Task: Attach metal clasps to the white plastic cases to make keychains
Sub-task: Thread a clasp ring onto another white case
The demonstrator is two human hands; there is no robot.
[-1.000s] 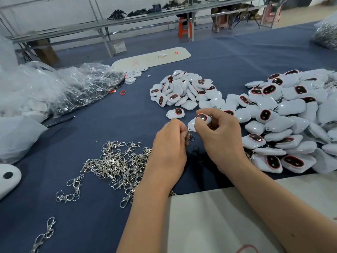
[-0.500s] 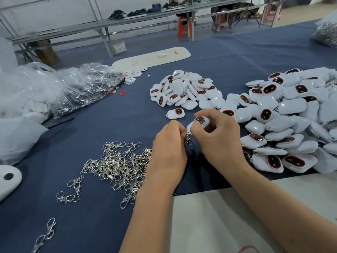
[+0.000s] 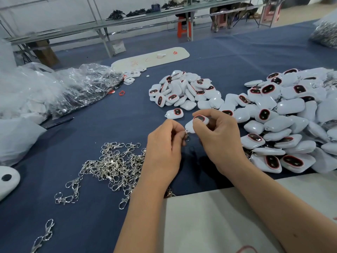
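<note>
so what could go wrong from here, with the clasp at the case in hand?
1. The small silver metal clasp is mostly hidden between the left hand and right hand; it may slip from the pinch before hooking on.
2. The white plastic case with a red-rimmed dark window is held only by fingertips, so it could twist or drop.
3. The tangled pile of silver clasps lies against the left wrist and might snag or scatter.

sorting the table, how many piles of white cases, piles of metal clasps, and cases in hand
piles of white cases: 2
piles of metal clasps: 1
cases in hand: 1, in the right hand
total: 4
</note>
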